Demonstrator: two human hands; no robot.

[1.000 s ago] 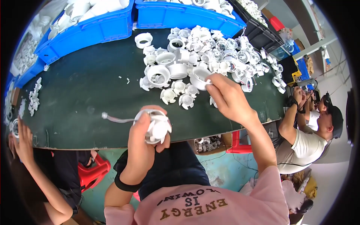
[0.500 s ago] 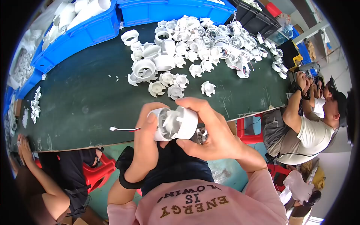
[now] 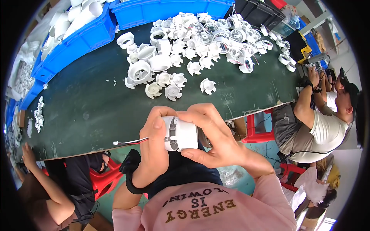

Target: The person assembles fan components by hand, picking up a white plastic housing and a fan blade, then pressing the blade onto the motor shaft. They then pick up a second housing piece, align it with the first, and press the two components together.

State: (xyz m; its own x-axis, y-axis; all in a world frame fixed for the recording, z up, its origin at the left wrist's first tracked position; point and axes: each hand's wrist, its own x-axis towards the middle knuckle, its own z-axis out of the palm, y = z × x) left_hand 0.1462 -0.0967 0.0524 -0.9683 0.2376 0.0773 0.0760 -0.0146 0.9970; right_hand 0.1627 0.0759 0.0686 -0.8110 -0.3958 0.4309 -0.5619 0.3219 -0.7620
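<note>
In front of my body, my left hand (image 3: 153, 136) is closed round a white round fan housing part (image 3: 169, 140), a thin red, black and white wire with a small white plug (image 3: 116, 143) trailing from it leftward. My right hand (image 3: 216, 134) grips a white ring-shaped housing part (image 3: 187, 135) between thumb and fingers. Both parts are face to face, with a narrow gap showing grey insides and a small white tab between them. Beyond my hands, several loose white fan impellers (image 3: 208, 86) lie on the dark green table (image 3: 96, 111).
A heap of white impellers, rings and wired housings (image 3: 200, 38) covers the table's far middle. Blue bins (image 3: 73, 52) and a black crate (image 3: 256, 17) stand behind it. Small white pieces (image 3: 39, 114) lie at left. People sit on both sides, one in a light shirt (image 3: 323, 133).
Both housing parts have come closer and are now lined up; the impeller blades seen between them are mostly hidden. The right part has turned more side-on. The view has shifted slightly.
</note>
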